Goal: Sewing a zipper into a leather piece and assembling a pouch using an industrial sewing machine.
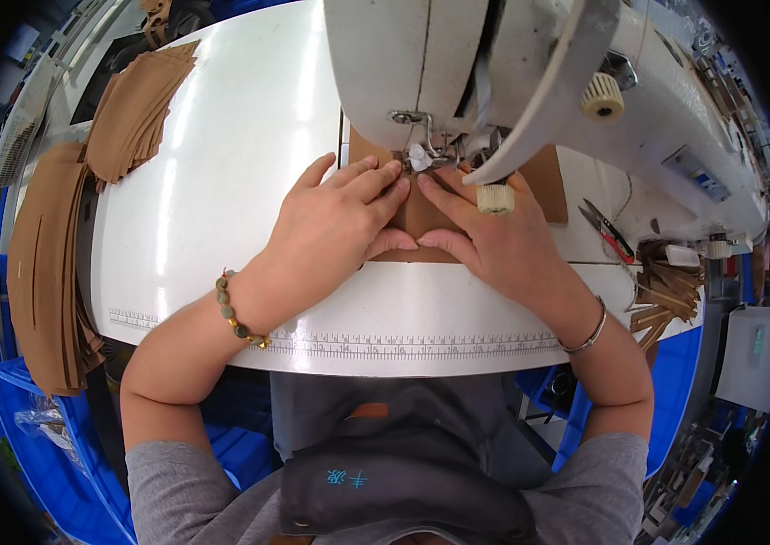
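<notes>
A flat brown panel (546, 186), leather-like, lies on the white table beneath the needle area of a sewing machine (385, 64). My left hand (323, 225) presses on the panel's left part with fingers stretched toward the presser foot (416, 160). From the other side my right hand (510, 238) rests on the panel, its index finger reaching close to the foot. Both thumbs lie near the panel's front edge, their tips almost meeting. Part of the right fingers is hidden behind the machine's curved guard (559, 95). The needle itself cannot be made out.
Stacked brown pieces stand at the left, a near stack (47, 254) and a far stack (138, 111). Red-handled scissors (609, 234) lie right of the panel, beside a bundle of brown strips (666, 295). A printed ruler (403, 345) follows the front edge. A blue bin (40, 445) sits lower left.
</notes>
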`<state>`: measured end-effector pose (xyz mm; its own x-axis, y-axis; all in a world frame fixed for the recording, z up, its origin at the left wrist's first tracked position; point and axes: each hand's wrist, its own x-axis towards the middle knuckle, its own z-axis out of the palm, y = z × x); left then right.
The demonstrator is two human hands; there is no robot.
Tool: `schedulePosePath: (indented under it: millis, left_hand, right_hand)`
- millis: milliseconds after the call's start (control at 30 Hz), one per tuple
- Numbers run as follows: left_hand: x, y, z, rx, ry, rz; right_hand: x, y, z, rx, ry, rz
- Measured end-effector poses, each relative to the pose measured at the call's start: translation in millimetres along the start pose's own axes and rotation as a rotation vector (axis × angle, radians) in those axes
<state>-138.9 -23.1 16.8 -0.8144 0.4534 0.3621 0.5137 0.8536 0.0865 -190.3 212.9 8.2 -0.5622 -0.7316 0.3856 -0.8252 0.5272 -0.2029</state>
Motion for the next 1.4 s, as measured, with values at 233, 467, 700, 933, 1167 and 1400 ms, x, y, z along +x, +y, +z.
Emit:
schedulePosePath:
  millis: [233,467,700,933,1167,1400]
  left_hand:
    - [-2,3,-2,0.066,-0.019,-0.028]
    - [-6,3,-3,-0.009,0.060,-0.050]
    - [-12,-4,-10,-0.131,-0.028,-0.007]
    - [-11,-16,-14,-0.113,-0.124,0.030]
    - [-12,3,-9,-0.141,-0.011,0.052]
    - [-13,-2,-14,-0.128,-0.080,0.038]
  right_hand:
    - [0,11,-15,-0.167,0.034,0.149]
    - [-21,-41,-26,-0.120,-0.060,-0.097]
    - [-25,-62,-24,0.007,-0.107,-0.179]
    - [-20,-51,-20,0.143,-0.065,-0.173]
    - [-9,-10,-31,-0.018,-0.105,-0.015]
    - [-15,-24,-15,-0.079,-0.122,0.010]
